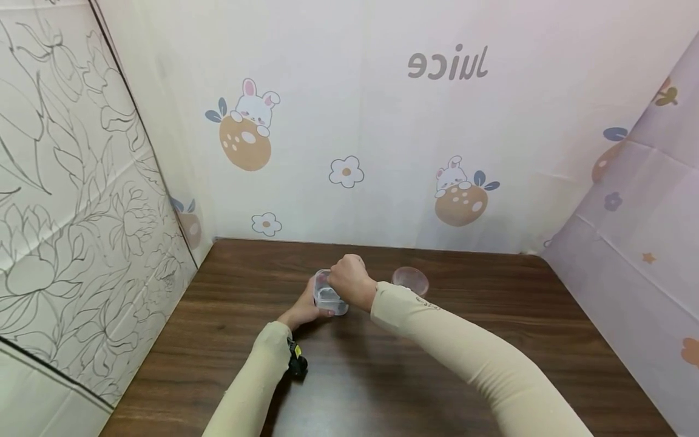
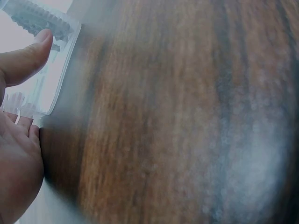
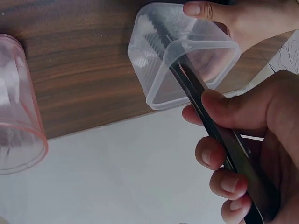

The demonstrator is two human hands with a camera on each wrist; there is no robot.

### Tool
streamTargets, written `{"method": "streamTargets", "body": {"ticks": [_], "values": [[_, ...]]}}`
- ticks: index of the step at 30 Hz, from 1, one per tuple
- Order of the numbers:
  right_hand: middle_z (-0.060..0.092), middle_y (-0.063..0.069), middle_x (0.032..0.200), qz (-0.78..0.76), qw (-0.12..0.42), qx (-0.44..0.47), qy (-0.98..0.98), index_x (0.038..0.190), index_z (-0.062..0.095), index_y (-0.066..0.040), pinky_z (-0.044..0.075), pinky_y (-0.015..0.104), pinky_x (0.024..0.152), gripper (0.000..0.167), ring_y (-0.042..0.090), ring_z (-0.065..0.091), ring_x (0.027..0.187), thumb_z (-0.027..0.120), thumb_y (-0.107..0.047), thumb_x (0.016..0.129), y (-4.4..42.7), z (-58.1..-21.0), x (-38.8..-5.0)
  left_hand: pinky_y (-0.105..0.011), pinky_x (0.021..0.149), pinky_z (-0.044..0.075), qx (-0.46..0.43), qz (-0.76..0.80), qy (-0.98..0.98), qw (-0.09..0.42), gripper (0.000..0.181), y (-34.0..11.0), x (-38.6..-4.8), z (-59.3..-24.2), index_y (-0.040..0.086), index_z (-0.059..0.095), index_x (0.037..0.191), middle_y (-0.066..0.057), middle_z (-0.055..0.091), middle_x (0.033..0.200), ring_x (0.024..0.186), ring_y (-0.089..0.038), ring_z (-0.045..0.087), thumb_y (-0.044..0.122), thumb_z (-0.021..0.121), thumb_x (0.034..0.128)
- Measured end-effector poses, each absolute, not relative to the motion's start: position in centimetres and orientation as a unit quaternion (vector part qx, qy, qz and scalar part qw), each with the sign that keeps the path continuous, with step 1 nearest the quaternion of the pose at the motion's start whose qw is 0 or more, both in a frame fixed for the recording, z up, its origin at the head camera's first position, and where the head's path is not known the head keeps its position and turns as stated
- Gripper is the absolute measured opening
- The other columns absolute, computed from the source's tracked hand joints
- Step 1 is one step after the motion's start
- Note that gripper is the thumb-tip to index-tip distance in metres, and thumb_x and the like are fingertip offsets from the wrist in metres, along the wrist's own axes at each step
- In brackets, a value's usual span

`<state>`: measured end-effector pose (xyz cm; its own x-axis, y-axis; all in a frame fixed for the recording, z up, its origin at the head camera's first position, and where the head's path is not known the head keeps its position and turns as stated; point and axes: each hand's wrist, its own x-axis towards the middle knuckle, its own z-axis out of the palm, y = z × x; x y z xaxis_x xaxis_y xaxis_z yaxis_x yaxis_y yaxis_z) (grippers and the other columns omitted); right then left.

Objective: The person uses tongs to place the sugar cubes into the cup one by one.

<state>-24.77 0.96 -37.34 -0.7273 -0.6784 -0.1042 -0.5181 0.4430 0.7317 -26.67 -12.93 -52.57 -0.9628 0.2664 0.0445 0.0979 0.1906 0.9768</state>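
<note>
A clear plastic container point(image 1: 331, 308) stands on the table, and my left hand point(image 1: 303, 308) grips it, with the thumb on the near side and fingers on the far side. Black tongs point(image 3: 198, 98) are in my right hand point(image 3: 261, 112), whose fingers and thumb curl round the handle. In the right wrist view the tongs slant down through the container's open top. Their ridged ends point(image 2: 44, 21) show through the clear wall in the left wrist view. Something whitish is near the container's bottom; I cannot tell what. From the head, my right hand covers the tongs.
A pinkish see-through cup point(image 1: 411, 281) stands on the brown wooden table point(image 1: 469, 273), right of the container and just beyond my right forearm. A printed curtain point(image 1: 349, 121) hangs behind the table. Side curtains border the left and right. A black device point(image 1: 297, 366) sits on my left wrist.
</note>
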Motion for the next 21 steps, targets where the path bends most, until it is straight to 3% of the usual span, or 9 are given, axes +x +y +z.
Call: {"method": "streamTargets", "body": {"ticks": [5, 13, 21], "values": [[0.042, -0.007, 0.054, -0.378, 0.107, 0.361, -0.846, 0.070, 0.061, -0.021, 0.023, 0.026, 0.034, 0.019, 0.009, 0.023, 0.043, 0.063, -0.020, 0.089, 1.4, -37.7, -25.0, -0.049, 0.106, 0.025, 0.123, 0.637, 0.758, 0.060, 0.109, -12.9, -26.4, -52.5, 0.000, 0.012, 0.148, -0.025, 0.036, 0.140, 0.122, -0.039, 0.039, -0.009, 0.080, 0.0640], [0.049, -0.008, 0.053, -0.331, 0.127, 0.380, -0.854, 0.060, 0.059, -0.020, 0.031, 0.026, 0.039, 0.027, 0.008, 0.025, 0.047, 0.068, -0.020, 0.085, 2.9, -37.6, -25.3, -0.051, 0.107, 0.022, 0.130, 0.644, 0.753, 0.048, 0.106, -12.8, -26.6, -52.9, -0.002, 0.016, 0.146, -0.027, 0.035, 0.140, 0.125, -0.041, 0.037, -0.012, 0.080, 0.0619], [0.043, -0.007, 0.048, -0.253, 0.203, 0.396, -0.859, 0.053, 0.055, -0.018, 0.025, 0.025, 0.040, 0.031, 0.009, 0.017, 0.048, 0.068, -0.009, 0.080, 5.1, -36.6, -24.9, -0.046, 0.108, 0.021, 0.140, 0.645, 0.750, 0.039, 0.109, -12.9, -26.8, -53.2, -0.002, 0.016, 0.146, -0.027, 0.035, 0.142, 0.126, -0.039, 0.035, -0.014, 0.079, 0.0588]]}}
